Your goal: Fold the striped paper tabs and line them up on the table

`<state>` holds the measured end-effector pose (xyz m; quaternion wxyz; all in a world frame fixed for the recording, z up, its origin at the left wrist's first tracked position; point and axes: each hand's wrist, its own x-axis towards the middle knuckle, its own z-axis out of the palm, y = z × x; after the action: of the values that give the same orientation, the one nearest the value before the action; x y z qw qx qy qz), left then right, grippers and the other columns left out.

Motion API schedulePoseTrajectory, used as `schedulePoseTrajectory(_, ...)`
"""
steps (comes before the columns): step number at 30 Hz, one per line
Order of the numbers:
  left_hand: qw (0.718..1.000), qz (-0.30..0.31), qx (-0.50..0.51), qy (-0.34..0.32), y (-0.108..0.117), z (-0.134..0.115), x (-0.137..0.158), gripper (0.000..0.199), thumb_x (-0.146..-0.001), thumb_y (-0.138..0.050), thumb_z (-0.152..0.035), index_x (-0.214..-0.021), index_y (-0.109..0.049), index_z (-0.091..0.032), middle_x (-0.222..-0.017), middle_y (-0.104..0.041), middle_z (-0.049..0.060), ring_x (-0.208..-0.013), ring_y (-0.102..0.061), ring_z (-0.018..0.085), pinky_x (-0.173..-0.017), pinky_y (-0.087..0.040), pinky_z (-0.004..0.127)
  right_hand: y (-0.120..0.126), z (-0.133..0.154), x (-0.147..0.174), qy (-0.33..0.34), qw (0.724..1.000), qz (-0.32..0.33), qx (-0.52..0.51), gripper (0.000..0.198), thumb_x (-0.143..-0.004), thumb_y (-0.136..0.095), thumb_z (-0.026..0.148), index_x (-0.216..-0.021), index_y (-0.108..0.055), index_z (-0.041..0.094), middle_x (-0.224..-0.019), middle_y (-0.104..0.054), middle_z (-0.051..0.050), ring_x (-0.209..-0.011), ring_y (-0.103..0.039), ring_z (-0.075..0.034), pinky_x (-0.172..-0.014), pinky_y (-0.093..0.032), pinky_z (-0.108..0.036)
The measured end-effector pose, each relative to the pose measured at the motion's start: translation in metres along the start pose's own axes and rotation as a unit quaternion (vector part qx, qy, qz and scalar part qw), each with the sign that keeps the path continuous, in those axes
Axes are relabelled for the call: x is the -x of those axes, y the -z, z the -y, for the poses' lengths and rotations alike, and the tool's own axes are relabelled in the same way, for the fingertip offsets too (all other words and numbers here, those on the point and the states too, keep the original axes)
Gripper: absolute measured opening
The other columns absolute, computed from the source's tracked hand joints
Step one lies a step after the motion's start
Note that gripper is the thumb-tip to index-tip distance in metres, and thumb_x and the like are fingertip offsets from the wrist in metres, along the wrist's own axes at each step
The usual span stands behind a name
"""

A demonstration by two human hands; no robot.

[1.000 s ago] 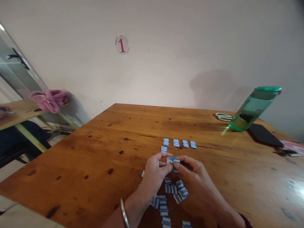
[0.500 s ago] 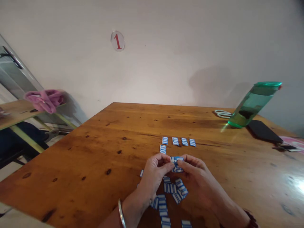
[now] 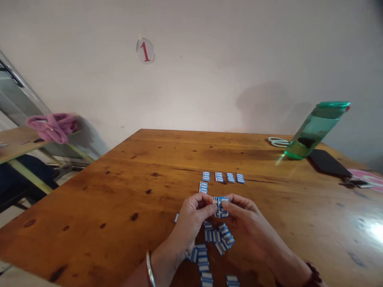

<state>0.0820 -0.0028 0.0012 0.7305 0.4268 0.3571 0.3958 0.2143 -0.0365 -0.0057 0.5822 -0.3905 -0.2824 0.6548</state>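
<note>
Between my two hands, above the wooden table, is a small stack of blue-and-white printed cards or labels point(image 3: 220, 212); their exact kind is too small to tell. My left hand point(image 3: 193, 221) pinches the left edge with thumb and fingers, a silver bangle on its wrist. The right edge is gripped by my right hand point(image 3: 248, 217), its thumb lying across the front. Similar blue-and-white pieces point(image 3: 225, 239) lie in an overlapping heap just below my hands. Others point(image 3: 203, 259) form a column near my left wrist, partly hidden by it.
Beyond my hands, several blue-and-white pieces point(image 3: 219, 177) lie in a row on the table point(image 3: 167, 155). At the right are a tilted-looking green bottle point(image 3: 317, 129), a white cable point(image 3: 278, 142) and a black flat case point(image 3: 329, 162). A pink cloth point(image 3: 54, 126) lies on another table at left.
The whole view has shifted slightly, so things appear a little further left. Both hands keep hold of the same stack, with hardly any movement of the fingers.
</note>
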Motion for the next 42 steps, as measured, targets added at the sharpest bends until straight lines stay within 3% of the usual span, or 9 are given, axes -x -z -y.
schedulePoseTrajectory(7, 1.000, 0.009, -0.022, -0.013, -0.001, 0.006, -0.002, 0.024, -0.058, -0.074, -0.028, -0.067, -0.055, -0.014, -0.064, -0.059, 0.000, -0.058, -0.053, 0.011, -0.054, -0.044, 0.023, -0.003, -0.005, 0.000, 0.055, 0.996, -0.041, 0.062, 0.018, -0.067, -0.070, 0.033, -0.065, -0.062, 0.016, -0.064, -0.062, -0.001, -0.059, -0.055, -0.012, -0.058, -0.043, -0.025)
schedulePoseTrajectory(14, 0.999, -0.029, -0.041, -0.021, -0.001, 0.009, -0.005, 0.031, -0.053, -0.076, -0.035, -0.059, -0.054, -0.014, -0.053, -0.054, -0.004, -0.046, -0.046, 0.008, -0.045, -0.039, 0.020, -0.011, 0.002, 0.001, 0.057, 0.991, -0.051, 0.109, 0.027, -0.057, -0.075, 0.038, -0.059, -0.061, 0.016, -0.056, -0.058, 0.002, -0.052, -0.050, -0.010, -0.052, -0.041, -0.022)
schedulePoseTrajectory(18, 0.996, -0.033, -0.078, -0.034, 0.002, 0.010, -0.007, 0.026, -0.055, -0.074, -0.032, -0.059, -0.055, -0.014, -0.053, -0.054, -0.003, -0.047, -0.046, 0.008, -0.045, -0.038, 0.019, -0.009, 0.007, -0.002, 0.071, 0.980, -0.041, 0.183, 0.028, -0.059, -0.072, 0.041, -0.067, -0.067, 0.015, -0.064, -0.064, -0.002, -0.059, -0.053, -0.013, -0.056, -0.042, -0.024)
schedulePoseTrajectory(21, 0.990, -0.037, -0.121, -0.057, 0.004, 0.011, -0.009, 0.020, -0.056, -0.071, -0.026, -0.057, -0.056, -0.014, -0.052, -0.054, -0.003, -0.047, -0.045, 0.008, -0.043, -0.036, 0.018, -0.005, 0.008, -0.004, 0.078, 0.972, -0.046, 0.216, 0.028, -0.059, -0.071, 0.043, -0.063, -0.067, 0.015, -0.059, -0.063, 0.000, -0.055, -0.051, -0.011, -0.054, -0.040, -0.023)
schedulePoseTrajectory(24, 0.990, -0.034, -0.128, -0.054, 0.003, 0.013, -0.010, 0.016, -0.057, -0.070, -0.025, -0.058, -0.058, -0.014, -0.054, -0.057, -0.002, -0.048, -0.047, 0.008, -0.044, -0.037, 0.019, -0.002, 0.006, -0.006, 0.072, 0.973, -0.046, 0.213, 0.029, -0.058, -0.072, 0.044, -0.061, -0.067, 0.015, -0.055, -0.061, 0.001, -0.053, -0.049, -0.010, -0.052, -0.039, -0.022)
schedulePoseTrajectory(29, 0.996, -0.018, -0.086, -0.006, 0.000, 0.014, -0.010, 0.026, -0.051, -0.075, -0.033, -0.060, -0.059, -0.014, -0.052, -0.059, -0.001, -0.048, -0.052, 0.012, -0.047, -0.042, 0.022, 0.000, 0.002, -0.007, 0.063, 0.981, -0.055, 0.177, 0.028, -0.059, -0.072, 0.043, -0.063, -0.065, 0.015, -0.054, -0.059, 0.001, -0.049, -0.047, -0.009, -0.047, -0.037, -0.021)
schedulePoseTrajectory(42, 0.996, -0.001, -0.090, -0.009, 0.000, 0.012, -0.009, 0.028, -0.055, -0.074, -0.038, -0.063, -0.063, -0.014, -0.051, -0.060, 0.001, -0.046, -0.054, 0.013, -0.048, -0.044, 0.025, 0.003, 0.004, -0.008, 0.080, 0.975, -0.072, 0.196, 0.033, -0.055, -0.073, 0.047, -0.060, -0.065, 0.015, -0.055, -0.059, 0.000, -0.052, -0.049, -0.011, -0.050, -0.038, -0.023)
